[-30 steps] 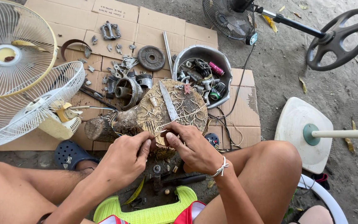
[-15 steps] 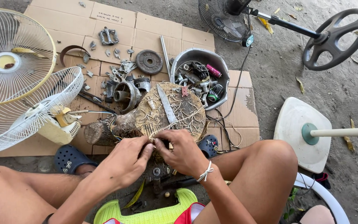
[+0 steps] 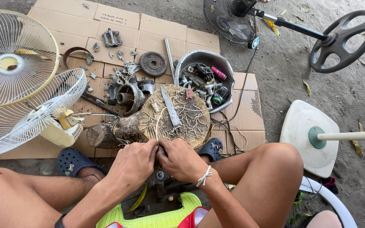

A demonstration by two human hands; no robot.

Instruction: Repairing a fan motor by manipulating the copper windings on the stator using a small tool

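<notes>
We look down from above at a person seated on the ground, knees spread, both hands meeting at the near edge of a round wooden stump (image 3: 191,122). The left hand (image 3: 134,162) and the right hand (image 3: 180,159) are both clenched, knuckles touching, pinching something small between them at the stump's six o'clock edge; what they grip is hidden by the fingers, though thin wire strands (image 3: 161,120) trail up from there across the wood. A white band circles the right wrist.

On top of the stump, a knife (image 3: 170,107) lies loose, blade pointing toward eleven o'clock. At one o'clock from the stump sits a metal bowl (image 3: 224,67) holding small motor parts and coils. At eleven o'clock, scattered metal pieces and a motor housing (image 3: 128,98) rest on flattened cardboard (image 3: 161,29). At nine o'clock lie two white fan guards (image 3: 17,84) with a cream fan body. At three o'clock stands a white fan base (image 3: 305,139).

As we judge it, the fan is already taken apart and many parts are sorted, while the wire is only partly freed and the pile on the cardboard is unsorted.
</notes>
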